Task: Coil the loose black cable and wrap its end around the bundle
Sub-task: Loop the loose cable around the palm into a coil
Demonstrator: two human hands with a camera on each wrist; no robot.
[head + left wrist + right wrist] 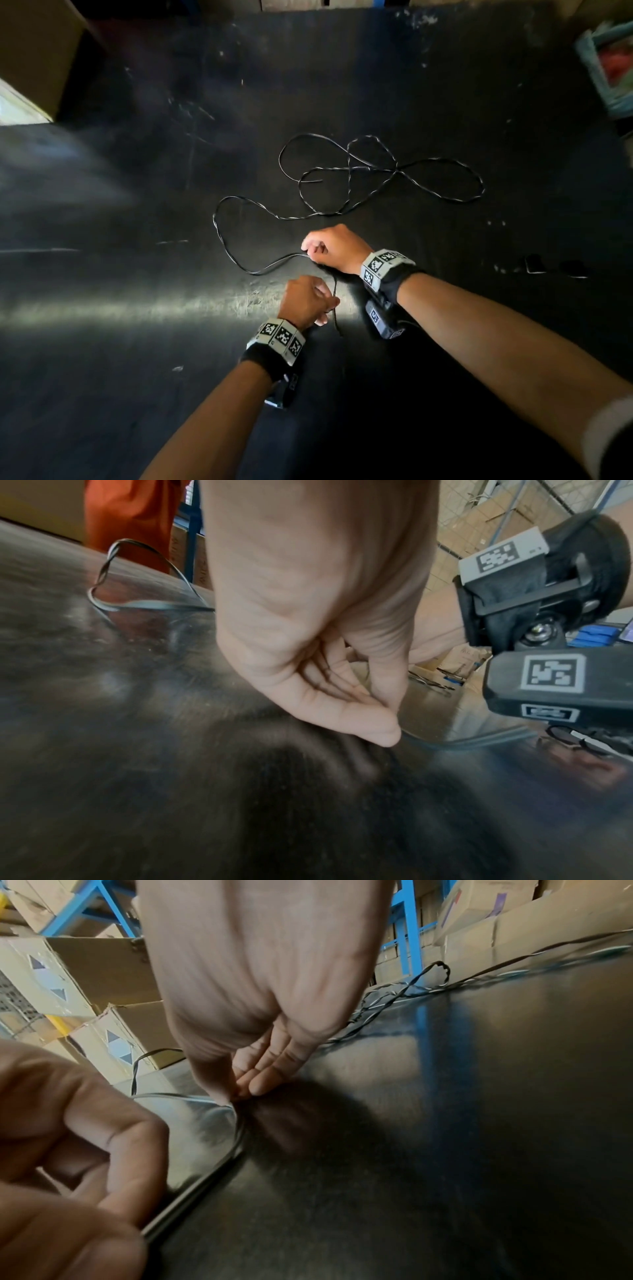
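The black cable (396, 169) lies in loose, overlapping loops on the dark table (137, 205), beyond both hands. My left hand (331, 304) pinches the cable near its end, and a short tail (337, 325) trails toward me. My right hand (308, 253) pinches the same cable a little farther along, close to the tabletop. A short stretch of cable (192, 1192) runs between the two hands. In the left wrist view the left hand (390, 737) has thumb and forefinger closed on the cable (462, 742). The right wrist view shows the right hand (240, 1095) with its fingertips bunched on the cable.
Cardboard boxes (34, 51) stand at the table's far left corner. A teal container (606, 68) sits at the right edge. Small dark objects (534, 263) lie to the right of my right wrist. Blue shelving (409, 947) with more boxes stands behind the table.
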